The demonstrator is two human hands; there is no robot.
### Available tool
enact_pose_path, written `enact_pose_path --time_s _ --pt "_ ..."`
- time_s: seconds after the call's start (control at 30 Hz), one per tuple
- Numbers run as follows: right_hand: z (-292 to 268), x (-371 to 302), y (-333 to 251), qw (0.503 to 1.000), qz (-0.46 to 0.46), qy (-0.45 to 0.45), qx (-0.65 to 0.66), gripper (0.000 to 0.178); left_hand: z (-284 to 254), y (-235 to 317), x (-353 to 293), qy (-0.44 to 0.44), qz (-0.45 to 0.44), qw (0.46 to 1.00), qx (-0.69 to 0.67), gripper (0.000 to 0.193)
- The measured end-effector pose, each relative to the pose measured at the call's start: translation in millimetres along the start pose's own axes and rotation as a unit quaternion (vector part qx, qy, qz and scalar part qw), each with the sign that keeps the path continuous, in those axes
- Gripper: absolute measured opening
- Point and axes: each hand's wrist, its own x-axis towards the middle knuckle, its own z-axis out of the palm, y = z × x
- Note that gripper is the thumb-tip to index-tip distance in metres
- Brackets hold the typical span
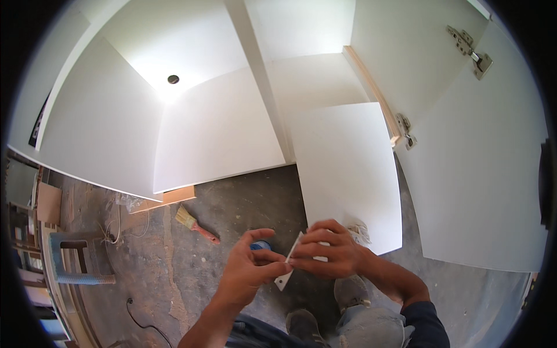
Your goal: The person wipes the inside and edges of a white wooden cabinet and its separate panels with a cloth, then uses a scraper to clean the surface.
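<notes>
A narrow white strip with a small hole near its lower end (pixel 282 282) is held between my hands, tilted, above the floor. My right hand (pixel 328 250) wraps its fingers round the strip's upper part, and a further white piece shows under those fingers. From the other side my left hand (pixel 250 268) pinches the strip's middle with its thumb and a finger, its forefinger raised. The strip's exact kind cannot be told. Partly hidden behind my left hand is a round blue thing (pixel 260 246). A crumpled pale cloth (pixel 360 233) lies by my right wrist on a loose white panel (pixel 348 168).
A white cabinet (pixel 214 127) with a divider stands ahead. Its door (pixel 476 168) hangs open at right on metal hinges (pixel 406 131). On the floor are a paintbrush (pixel 196 224), a wooden strip (pixel 165 200), a blue-grey stool (pixel 81 258) and a black cable (pixel 142 322).
</notes>
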Motion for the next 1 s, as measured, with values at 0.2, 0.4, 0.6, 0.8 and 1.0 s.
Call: enact_pose_path --time_s 0.2,0.4,0.6,0.8,1.0 --pt "-10 -25 3 1.0 0.009 -0.014 0.002 0.02 5 -26 16 -0.066 -0.042 0.996 -0.038 0.067" --pt "-26 -81 124 0.873 0.436 0.206 -0.069 0.025 19 -32 13 -0.002 -0.065 0.998 -0.013 0.041" --pt "-53 -101 258 0.785 0.482 0.304 -0.243 0.012 33 -39 12 -0.015 -0.01 0.999 -0.036 0.038" --pt "-29 -73 293 0.782 0.43 0.317 -0.321 0.009 29 -47 14 -0.005 0.015 1.0 -0.001 0.037" --pt "38 -23 281 0.856 0.393 0.218 -0.256 0.008 37 -58 20 -0.031 -0.012 0.999 0.039 0.04"
